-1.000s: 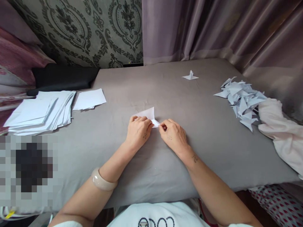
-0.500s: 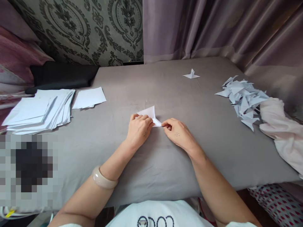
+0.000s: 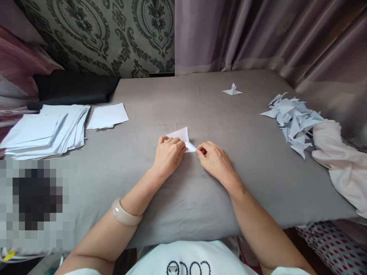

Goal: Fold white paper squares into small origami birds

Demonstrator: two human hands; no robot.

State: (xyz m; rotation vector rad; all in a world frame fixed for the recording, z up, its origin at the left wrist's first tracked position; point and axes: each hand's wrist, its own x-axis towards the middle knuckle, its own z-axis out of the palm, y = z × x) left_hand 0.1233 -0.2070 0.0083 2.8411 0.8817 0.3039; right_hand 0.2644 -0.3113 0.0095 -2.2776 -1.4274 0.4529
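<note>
shifted slightly rightward since a second ago, the right hand (image 3: 215, 162) pinches the right corner of a folded white sheet (image 3: 180, 134) at the frame's centre; the left hand (image 3: 169, 156) grasps it too, fingers curled over its near side. on the grey worktop (image 3: 183, 202), folded paper shapes (image 3: 295, 118) (pointed, rather birdlike) heap up at right, and stacked paper (image 3: 69, 128) lies at left.

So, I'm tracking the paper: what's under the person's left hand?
Part of a folded white paper shows beyond the left hand, on a grey cloth. The paper's covered portion, and anything else beneath the palm, cannot be seen.
</note>
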